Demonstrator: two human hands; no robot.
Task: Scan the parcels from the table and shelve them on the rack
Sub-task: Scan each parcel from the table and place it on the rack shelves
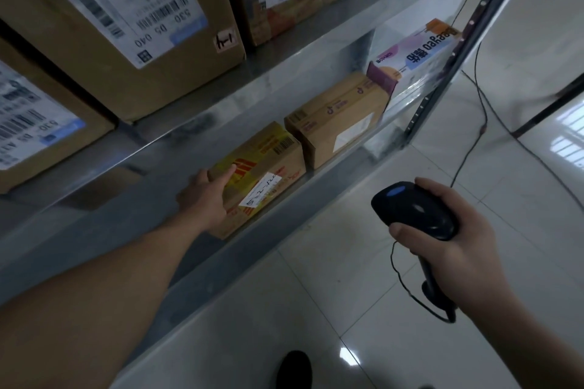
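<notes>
Left hand (205, 196) grips yellow-and-red printed cardboard parcel (268, 167), just left of plain brown carton (338, 117); best pushed squarely back, label outward, while right hand (455, 249) clasps black corded scanner (414, 211).

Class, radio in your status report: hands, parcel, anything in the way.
Left hand holds yellow-taped parcel on lower shelf. Right hand grips scanner. Brown box close beside parcel.
</notes>
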